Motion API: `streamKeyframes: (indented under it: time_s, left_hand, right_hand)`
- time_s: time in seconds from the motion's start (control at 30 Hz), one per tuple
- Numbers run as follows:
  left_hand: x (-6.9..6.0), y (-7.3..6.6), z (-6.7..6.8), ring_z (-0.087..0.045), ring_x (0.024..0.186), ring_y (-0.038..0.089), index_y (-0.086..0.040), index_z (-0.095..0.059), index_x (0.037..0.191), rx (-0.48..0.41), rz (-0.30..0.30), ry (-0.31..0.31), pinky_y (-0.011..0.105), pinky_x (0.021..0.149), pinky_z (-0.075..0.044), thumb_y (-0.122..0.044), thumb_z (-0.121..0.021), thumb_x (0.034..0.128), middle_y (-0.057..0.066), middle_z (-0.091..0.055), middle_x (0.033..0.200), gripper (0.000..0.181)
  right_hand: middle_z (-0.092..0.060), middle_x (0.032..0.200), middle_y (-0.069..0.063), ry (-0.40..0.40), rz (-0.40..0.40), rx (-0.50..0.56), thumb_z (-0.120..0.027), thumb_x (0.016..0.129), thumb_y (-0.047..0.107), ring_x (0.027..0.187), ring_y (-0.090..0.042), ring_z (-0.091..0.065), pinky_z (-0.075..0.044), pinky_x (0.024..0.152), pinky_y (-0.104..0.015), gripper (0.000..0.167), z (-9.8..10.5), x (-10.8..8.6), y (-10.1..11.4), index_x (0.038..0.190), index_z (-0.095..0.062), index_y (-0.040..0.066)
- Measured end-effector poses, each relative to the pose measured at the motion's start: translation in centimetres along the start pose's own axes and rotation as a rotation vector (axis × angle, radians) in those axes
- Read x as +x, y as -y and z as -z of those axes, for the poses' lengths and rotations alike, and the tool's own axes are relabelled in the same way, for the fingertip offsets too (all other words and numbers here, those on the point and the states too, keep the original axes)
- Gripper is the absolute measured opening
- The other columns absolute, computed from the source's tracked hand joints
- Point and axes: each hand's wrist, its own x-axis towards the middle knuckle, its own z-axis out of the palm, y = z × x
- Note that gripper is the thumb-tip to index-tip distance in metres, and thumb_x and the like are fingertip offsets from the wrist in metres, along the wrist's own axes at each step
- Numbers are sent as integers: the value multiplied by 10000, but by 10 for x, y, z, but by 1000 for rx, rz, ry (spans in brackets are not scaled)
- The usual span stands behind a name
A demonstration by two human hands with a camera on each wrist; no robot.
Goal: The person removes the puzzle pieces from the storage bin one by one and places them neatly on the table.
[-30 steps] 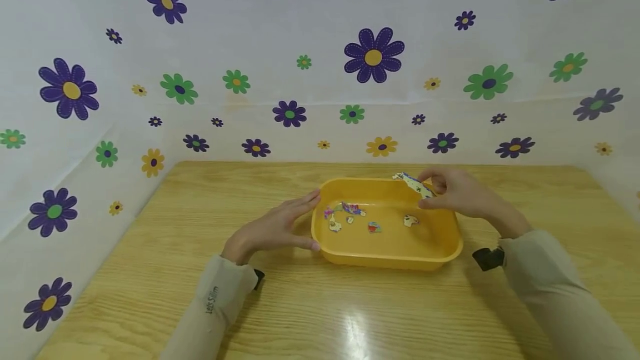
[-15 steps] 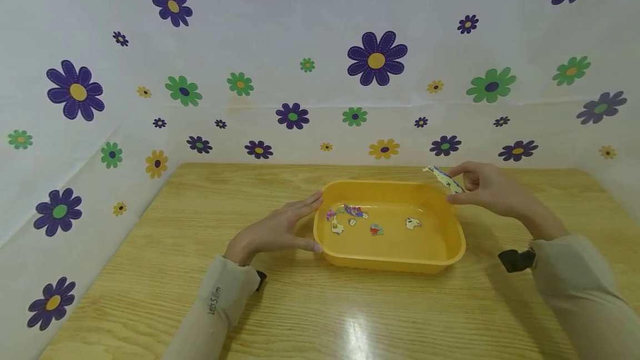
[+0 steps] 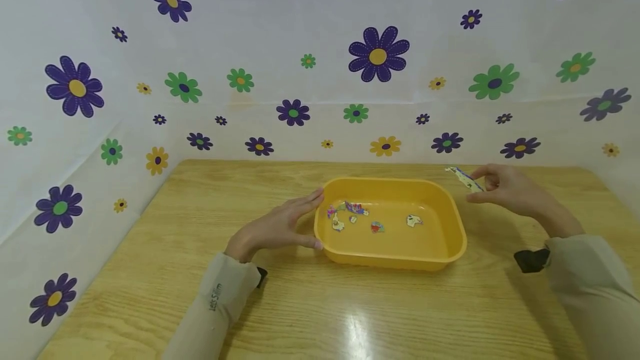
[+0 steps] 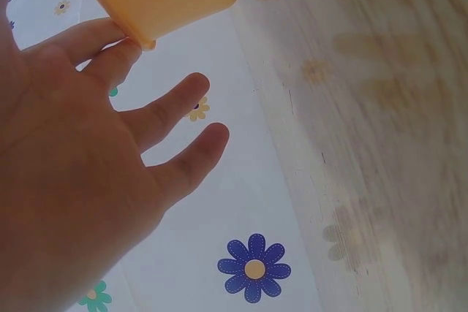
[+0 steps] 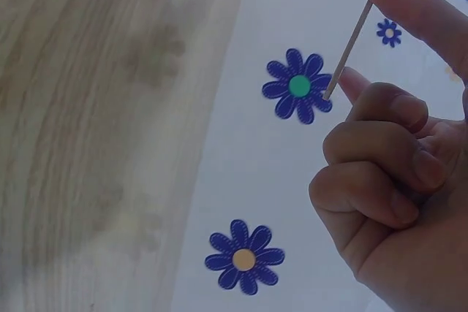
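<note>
The right hand [image 3: 507,190] pinches a pale piece [image 3: 466,180] between thumb and forefinger, with its other fingers curled into the palm. The piece is thin: the right wrist view catches it edge-on, as a narrow strip spanning thumb and fingertip. Its face, in the head view, is cream with small dark marks and a bluish edge, and it tilts down toward the hand.

A second ago this piece was above the far right part of the yellow tray [image 3: 395,248]; half a second ago it was at the tray's right rim. Now it is past that rim, held above the table [image 3: 280,310] to the right of the tray's far corner, and the right arm has shifted rightward with it.

The left hand [image 3: 277,224] stays where it was, at the tray's left end. Its fingers are spread apart, not clamped; in the left wrist view two reach the tray's edge while two others stand clear of it.

Inside, the other pieces lie as before: a white piece [image 3: 414,220] right of centre, a red piece [image 3: 377,227] near the middle, and, toward the left, a purple piece [image 3: 356,208], a pink piece [image 3: 331,211] and a cream piece [image 3: 338,223].
</note>
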Motion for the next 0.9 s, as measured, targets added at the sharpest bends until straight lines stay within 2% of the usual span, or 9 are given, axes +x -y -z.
streamKeyframes:
  time_s: [0.17,0.33,0.67,0.83,0.9]
  left_hand:
    - [1,-1,1,-134,1529,351,1,-221,1591,-1,-8,1,558,1215,-135,-310,-816,877,122,-99,1683,980]
    - [1,1,1,-143,1525,366,19,-222,1586,-6,-17,-2,573,1209,-145,-312,-812,882,143,-106,1680,976]
    - [1,1,-1,-121,1533,326,-34,-206,1603,-19,26,7,552,1215,-121,-337,-821,867,78,-73,1686,1005]
    - [-1,2,-1,-147,1525,356,4,-229,1589,-2,-4,-5,570,1208,-148,-330,-818,872,141,-111,1678,986]
    - [1,2,1,-150,1525,349,-1,-234,1590,10,-10,-13,560,1211,-147,-328,-820,870,118,-109,1679,984]
  right_hand:
    - [-454,771,-46,2,-34,0,-771,894,177,699,-182,-421,-337,561,-285,516,2,-1,-11,1235,-563,-149]
    - [-449,732,-36,-1,-24,11,-775,885,148,650,-162,-409,-341,543,-273,511,2,-2,-22,1221,-566,-176]
    - [-465,713,-24,8,-46,-19,-789,862,166,633,-155,-416,-348,520,-265,518,0,-4,-45,1210,-589,-161]
    - [-469,732,-24,40,-69,-39,-769,882,184,647,-167,-420,-354,524,-275,536,-3,-6,-50,1232,-557,-163]
    - [-488,747,-42,44,-73,-44,-762,883,180,662,-183,-434,-371,536,-288,542,1,-6,-49,1232,-544,-173]
